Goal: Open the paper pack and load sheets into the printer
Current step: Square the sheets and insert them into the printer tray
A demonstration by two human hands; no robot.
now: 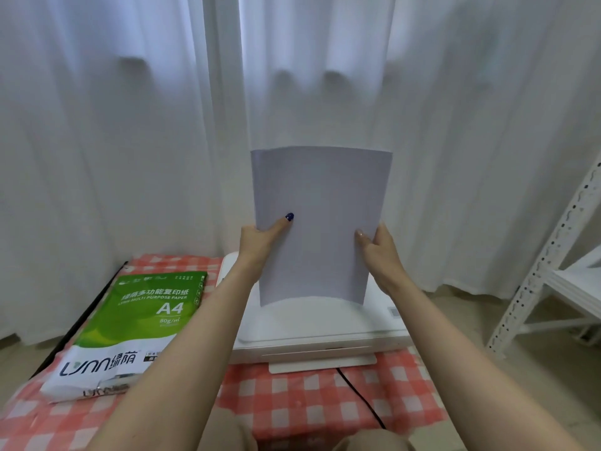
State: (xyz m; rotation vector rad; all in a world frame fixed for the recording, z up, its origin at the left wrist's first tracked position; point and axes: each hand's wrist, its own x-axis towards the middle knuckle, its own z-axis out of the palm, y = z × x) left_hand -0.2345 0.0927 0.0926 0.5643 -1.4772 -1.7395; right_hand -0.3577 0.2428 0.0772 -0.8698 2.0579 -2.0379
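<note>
A stack of white sheets (pixel 320 219) is held upright above the white printer (pixel 312 333), its lower edge hanging just over the printer's top. My left hand (pixel 260 244) grips the stack's left edge, thumb on the front. My right hand (pixel 379 252) grips its right edge. The green and white A4 paper pack (pixel 130 327) lies on the table to the left of the printer, its near end torn open.
The low table has a red and white checked cloth (pixel 309 405). A black cable (pixel 361 398) runs from the printer's front towards me. White curtains (pixel 130 141) hang behind. A white metal shelf rack (pixel 559 255) stands at the right.
</note>
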